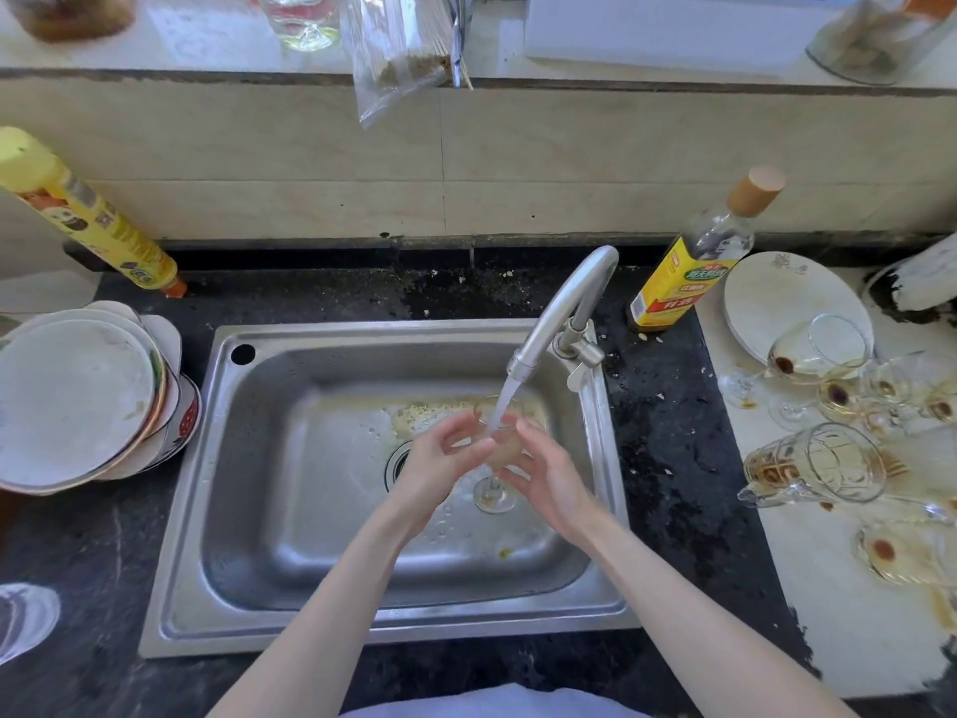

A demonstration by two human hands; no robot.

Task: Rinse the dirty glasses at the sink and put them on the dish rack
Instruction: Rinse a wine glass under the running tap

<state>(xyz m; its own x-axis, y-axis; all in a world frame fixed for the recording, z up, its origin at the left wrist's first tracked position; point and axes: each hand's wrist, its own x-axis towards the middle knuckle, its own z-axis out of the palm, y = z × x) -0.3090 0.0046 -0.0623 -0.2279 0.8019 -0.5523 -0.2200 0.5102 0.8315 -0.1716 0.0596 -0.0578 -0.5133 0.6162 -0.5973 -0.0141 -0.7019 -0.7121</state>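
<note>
I see that the task is in its early part. My left hand point(440, 461) and my right hand point(544, 476) are both over the sink point(321, 577), and together they hold one wine glass point(494, 458) upright under the water that runs from the tap point(562, 313). The fingers of each hand are curled around the bowl of the glass from its own side, and the foot of the glass shows below them, near the drain. The stream falls into the open bowl, so I judge this glass is in the middle of its rinse and not yet finished. On the white board point(839, 640) at my right many dirty glasses point(839, 391) lie on their sides with brown marks inside, and a glass mug point(813, 471) lies tipped just in front of them; all of these wait for washing. I cannot find a dish rack in the view, so I cannot say whether any clean glass already stands there. A stack of plates point(77, 401) sits at the left.
</note>
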